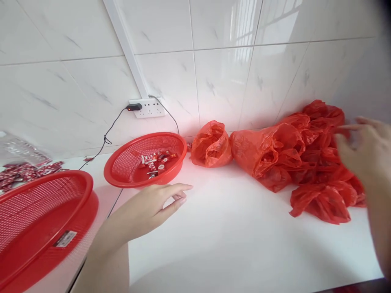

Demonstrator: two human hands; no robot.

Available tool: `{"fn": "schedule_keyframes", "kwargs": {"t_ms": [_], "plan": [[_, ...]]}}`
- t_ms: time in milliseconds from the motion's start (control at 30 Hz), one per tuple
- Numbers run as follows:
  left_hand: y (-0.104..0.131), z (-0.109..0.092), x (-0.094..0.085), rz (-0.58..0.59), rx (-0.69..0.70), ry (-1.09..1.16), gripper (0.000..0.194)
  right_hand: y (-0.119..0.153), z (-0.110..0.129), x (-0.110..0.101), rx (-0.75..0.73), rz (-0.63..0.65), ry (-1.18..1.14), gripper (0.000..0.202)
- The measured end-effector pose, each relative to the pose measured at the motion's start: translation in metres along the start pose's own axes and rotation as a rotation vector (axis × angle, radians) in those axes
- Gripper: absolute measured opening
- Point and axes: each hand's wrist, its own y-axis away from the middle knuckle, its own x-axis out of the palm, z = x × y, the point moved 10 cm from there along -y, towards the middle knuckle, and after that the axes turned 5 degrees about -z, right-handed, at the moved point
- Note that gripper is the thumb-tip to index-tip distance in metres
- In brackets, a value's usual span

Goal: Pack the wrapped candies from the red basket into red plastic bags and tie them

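My left hand [161, 202] hovers over the white table, its index finger stretched out and the other fingers loosely bent, with nothing in it. Just behind it stands a red mesh basket [122, 184] with small wrapped candies [154, 162] in it. At the far right, my right hand [363, 148] is beside a heap of red plastic bags [317, 162], fingers apart and a little blurred. Whether it touches the bags I cannot tell. One red plastic bag [212, 146] sits upright by itself against the wall, its mouth gaping.
A larger red basket [87, 179] with a label stands at the left front. Behind it lie red patterned packets [27, 173] and clear plastic packaging [21, 148]. A power strip [149, 108] on the tiled wall has a plug and a black cable [114, 122] running down to the table.
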Motion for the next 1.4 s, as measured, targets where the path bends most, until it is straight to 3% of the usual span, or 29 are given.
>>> {"fn": "schedule_keyframes", "kwargs": {"t_ms": [100,200,267,333,367,433,500,600,700,800,933,1067,1133,1200,1267,1333,1400], "plan": [[-0.002,0.003,0.0,0.017,-0.029,0.031,0.042,0.006,0.118,0.024,-0.223,0.115,-0.362,0.022],[-0.006,0.008,-0.002,0.022,-0.057,0.069,0.043,0.035,0.222,0.039,-0.295,0.281,-0.769,0.021],[-0.008,0.011,-0.002,0.04,-0.065,0.107,0.043,0.065,0.292,0.065,-0.39,0.534,-0.96,0.027],[-0.008,0.015,-0.001,0.065,-0.076,0.138,0.043,0.097,0.343,0.101,-0.504,0.769,-0.894,0.029],[-0.009,0.018,-0.002,0.071,-0.082,0.149,0.044,0.111,0.355,0.126,-0.522,0.863,-0.72,0.031],[-0.008,0.022,-0.003,0.071,-0.09,0.169,0.044,0.12,0.351,0.169,-0.414,0.919,-0.42,0.038],[-0.008,0.024,-0.005,0.066,-0.088,0.191,0.045,0.12,0.336,0.196,-0.301,0.907,-0.261,0.044],[-0.009,0.024,-0.005,0.063,-0.076,0.213,0.044,0.122,0.31,0.214,-0.211,0.903,-0.135,0.04],[-0.011,0.022,-0.003,0.077,-0.066,0.231,0.043,0.124,0.295,0.217,-0.204,0.928,-0.098,0.028],[-0.014,0.024,-0.001,0.088,-0.07,0.243,0.042,0.113,0.294,0.203,-0.231,0.888,-0.174,0.021],[-0.017,0.03,0.003,0.099,-0.078,0.249,0.042,0.087,0.294,0.17,-0.24,0.763,-0.33,0.011],[-0.019,0.032,0.008,0.073,-0.098,0.339,0.043,0.061,0.3,0.109,-0.249,0.45,-0.7,0.005],[-0.023,0.032,0.005,-0.046,-0.122,0.415,0.05,0.059,0.304,0.079,-0.24,0.353,-0.826,0.008],[-0.027,0.028,-0.005,-0.237,-0.106,0.478,0.069,0.067,0.315,0.064,-0.215,0.465,-0.958,0.009],[-0.031,0.021,-0.01,-0.369,-0.063,0.549,0.077,0.085,0.332,0.059,-0.189,0.716,-1.111,0.008],[-0.038,0.018,-0.005,-0.378,-0.047,0.67,0.059,0.099,0.343,0.055,-0.142,0.895,-1.23,0.004],[-0.044,0.023,0.003,-0.337,-0.087,0.828,0.04,0.1,0.343,0.055,-0.056,0.936,-1.323,0.004]]}}
